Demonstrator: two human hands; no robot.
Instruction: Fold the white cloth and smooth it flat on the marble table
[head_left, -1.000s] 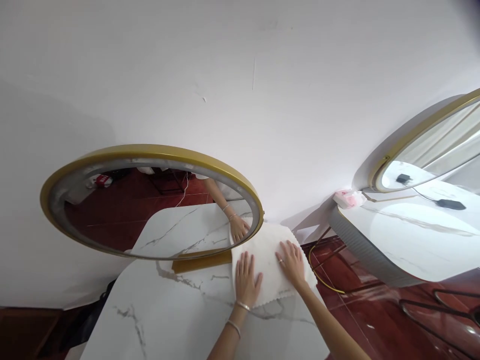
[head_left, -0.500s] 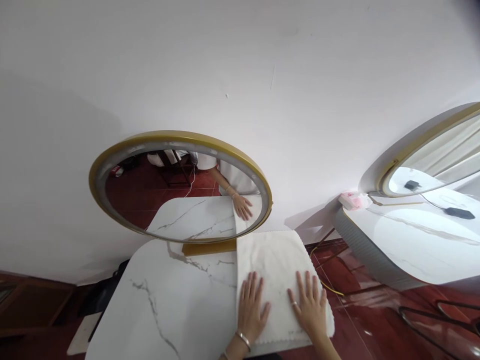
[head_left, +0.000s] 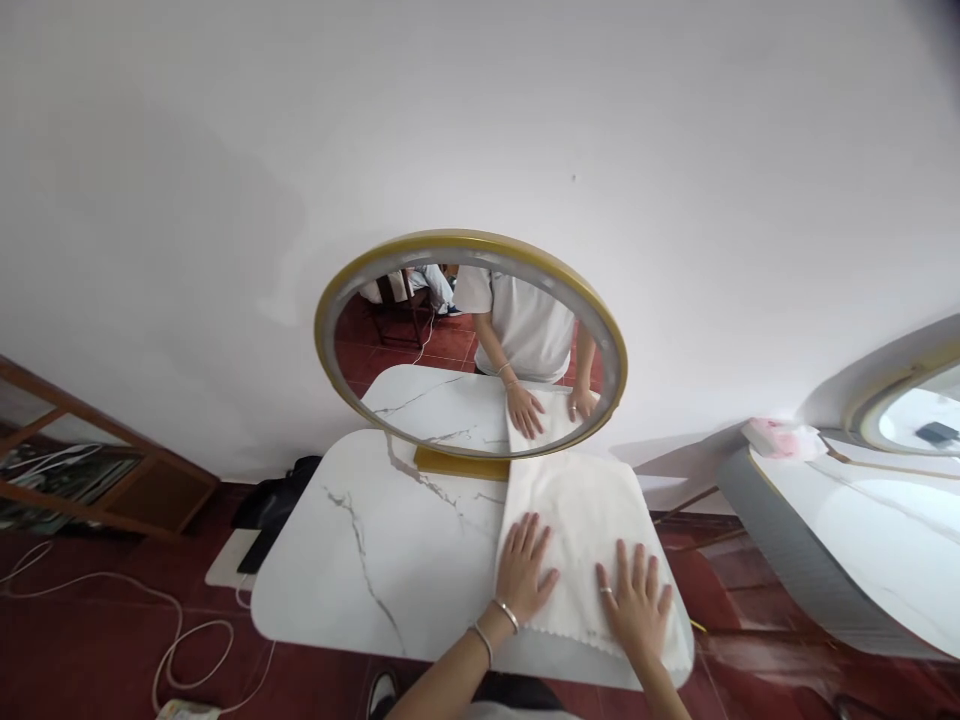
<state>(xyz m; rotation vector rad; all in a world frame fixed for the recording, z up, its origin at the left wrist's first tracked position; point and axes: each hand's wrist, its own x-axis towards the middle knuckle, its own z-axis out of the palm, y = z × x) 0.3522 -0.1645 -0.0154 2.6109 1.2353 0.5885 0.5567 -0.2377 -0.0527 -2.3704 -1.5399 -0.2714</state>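
A white cloth (head_left: pixel 581 500) with a scalloped edge lies flat over the right part of a white marbled table (head_left: pixel 300 560). On the cloth's left side rests my left hand (head_left: pixel 526 575), palm down, fingers stretched out, with bracelets at the wrist. My right hand (head_left: pixel 636 605) presses flat on the cloth's right side, fingers spread, a ring on one finger. Neither hand grasps anything. Behind the cloth stands an oval gold-framed mirror (head_left: pixel 465 350) on a gold base (head_left: pixel 457 464), reflecting both hands and the cloth.
To the right is a second marbled table (head_left: pixel 877 520) with a pink-and-white packet (head_left: pixel 784 440) and another mirror (head_left: pixel 915 410). A black bag (head_left: pixel 279 495) sits left of my table. A white cable (head_left: pixel 176 610) winds over the red floor (head_left: pixel 97 640). A wooden cabinet (head_left: pixel 169 490) stands far left.
The view has turned left and pulled back, so table and mirror appear farther right. Both hands stay flat on the cloth. More of the floor, the cable and my reflection now show.
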